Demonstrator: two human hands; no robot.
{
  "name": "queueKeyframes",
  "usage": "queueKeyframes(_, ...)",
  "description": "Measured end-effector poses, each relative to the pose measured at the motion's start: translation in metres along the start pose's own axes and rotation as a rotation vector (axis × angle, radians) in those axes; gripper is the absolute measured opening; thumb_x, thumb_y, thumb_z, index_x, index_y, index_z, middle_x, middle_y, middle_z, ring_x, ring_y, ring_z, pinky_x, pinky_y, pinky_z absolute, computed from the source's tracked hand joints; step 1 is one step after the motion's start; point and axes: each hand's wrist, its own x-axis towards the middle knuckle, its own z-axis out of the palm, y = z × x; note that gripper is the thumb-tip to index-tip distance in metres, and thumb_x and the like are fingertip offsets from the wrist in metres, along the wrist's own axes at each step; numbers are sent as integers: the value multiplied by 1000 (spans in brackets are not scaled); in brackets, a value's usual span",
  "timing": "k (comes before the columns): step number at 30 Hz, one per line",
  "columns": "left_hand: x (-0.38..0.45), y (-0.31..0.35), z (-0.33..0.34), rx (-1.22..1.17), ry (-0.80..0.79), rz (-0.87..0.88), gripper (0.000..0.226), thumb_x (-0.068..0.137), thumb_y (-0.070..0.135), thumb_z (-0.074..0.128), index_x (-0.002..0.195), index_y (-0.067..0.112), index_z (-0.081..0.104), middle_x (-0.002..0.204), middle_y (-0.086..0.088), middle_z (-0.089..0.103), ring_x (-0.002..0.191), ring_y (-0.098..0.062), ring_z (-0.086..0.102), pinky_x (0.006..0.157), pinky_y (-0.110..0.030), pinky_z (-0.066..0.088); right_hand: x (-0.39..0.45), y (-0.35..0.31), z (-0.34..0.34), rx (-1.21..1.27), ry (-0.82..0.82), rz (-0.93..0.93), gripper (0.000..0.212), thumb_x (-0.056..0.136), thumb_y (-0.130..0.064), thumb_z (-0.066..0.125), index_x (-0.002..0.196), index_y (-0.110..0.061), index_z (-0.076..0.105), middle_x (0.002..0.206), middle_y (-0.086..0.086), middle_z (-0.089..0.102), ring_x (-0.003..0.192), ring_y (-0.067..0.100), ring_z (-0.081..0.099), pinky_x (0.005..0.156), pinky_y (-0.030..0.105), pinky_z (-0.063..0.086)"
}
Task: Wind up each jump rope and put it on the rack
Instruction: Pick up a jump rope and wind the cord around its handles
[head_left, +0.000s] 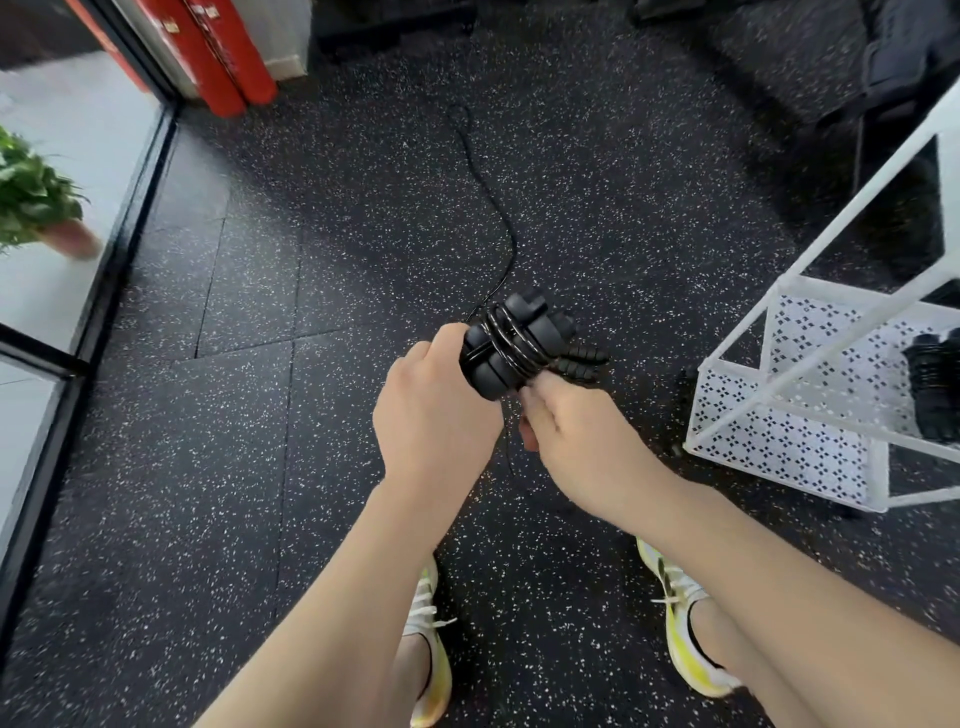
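A black jump rope is held at mid frame, its two handles side by side with several turns of cord around them. My left hand grips the handles from the left. My right hand pinches the cord just below the bundle. The loose rest of the cord trails away across the speckled floor. A white wire rack stands at the right, and a wound black jump rope lies on its perforated shelf.
Glass wall with a black frame runs along the left, with a potted plant behind it. Red posts stand at the far left. Dark gym gear sits at the far right. My feet are below.
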Motion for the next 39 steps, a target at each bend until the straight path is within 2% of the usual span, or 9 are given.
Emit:
queueKeyframes(3, 1, -2, 3, 56, -40, -35, 31, 83, 26, 67, 113, 32, 60, 89, 9, 53, 79, -22, 45, 66, -33, 34, -6, -5, 5, -74, -47, 9, 31, 109, -30, 34, 88, -15, 50, 73, 10, 65, 56, 24, 58, 56, 39, 44)
queueKeyframes(10, -1, -4, 3, 154, -84, -7, 36, 85, 21, 66, 118, 29, 58, 96, 5, 56, 85, -21, 39, 70, -35, 34, -15, -26, -3, -204, -123, 24, 40, 111, -31, 26, 75, -18, 39, 85, 12, 60, 80, 33, 60, 72, 42, 46)
queueKeyframes(17, -3, -7, 9, 274, -140, 43, 38, 81, 25, 74, 114, 28, 55, 87, 9, 40, 83, -20, 35, 70, -36, 34, -19, -30, -1, -341, -26, 28, 44, 108, -36, 29, 68, -20, 37, 77, 9, 56, 74, 30, 57, 64, 36, 42)
queueKeyframes(21, -5, -7, 14, 285, -119, 76, 30, 84, 28, 70, 109, 28, 53, 85, 9, 40, 82, -22, 38, 68, -36, 33, -15, -29, -8, -344, 96, -26, 44, 103, -32, 44, 62, -21, 33, 63, 5, 44, 54, 21, 39, 57, 32, 31)
queueKeyframes(25, -7, -3, 13, 295, -178, 128, 30, 91, 28, 63, 119, 28, 51, 101, 3, 56, 101, -28, 53, 76, -39, 39, -12, -28, -18, -255, 142, -93, 29, 99, -27, 55, 74, -15, 63, 62, 1, 62, 48, 15, 49, 52, 33, 42)
queueKeyframes(27, -10, -3, 13, 324, -210, 162, 31, 93, 25, 59, 122, 28, 50, 107, 2, 58, 105, -28, 53, 77, -38, 37, -11, -32, -27, -155, 101, -59, 24, 97, -25, 57, 78, -17, 70, 66, -2, 70, 46, 10, 56, 45, 23, 43)
queueKeyframes(30, -14, -3, 17, 367, -260, 217, 38, 91, 21, 58, 127, 30, 49, 111, 3, 57, 108, -26, 53, 78, -38, 36, -3, -28, -43, -10, 75, 33, 15, 95, -25, 63, 84, -26, 73, 67, -10, 74, 42, -1, 54, 42, 14, 39)
queueKeyframes(36, -18, 0, 23, 393, -340, 312, 45, 90, 23, 61, 132, 32, 47, 112, 3, 56, 111, -24, 52, 84, -37, 37, 6, -11, -63, -52, -54, 33, 7, 90, -33, 70, 90, -36, 77, 72, -12, 73, 62, 3, 66, 64, 32, 59)
queueKeyframes(39, -18, -1, 24, 380, -352, 316, 49, 91, 24, 63, 136, 33, 47, 111, 4, 56, 110, -24, 52, 83, -37, 37, 6, -8, -68, -165, -116, -20, 13, 93, -36, 69, 99, -44, 76, 70, -18, 69, 67, 1, 64, 64, 19, 52)
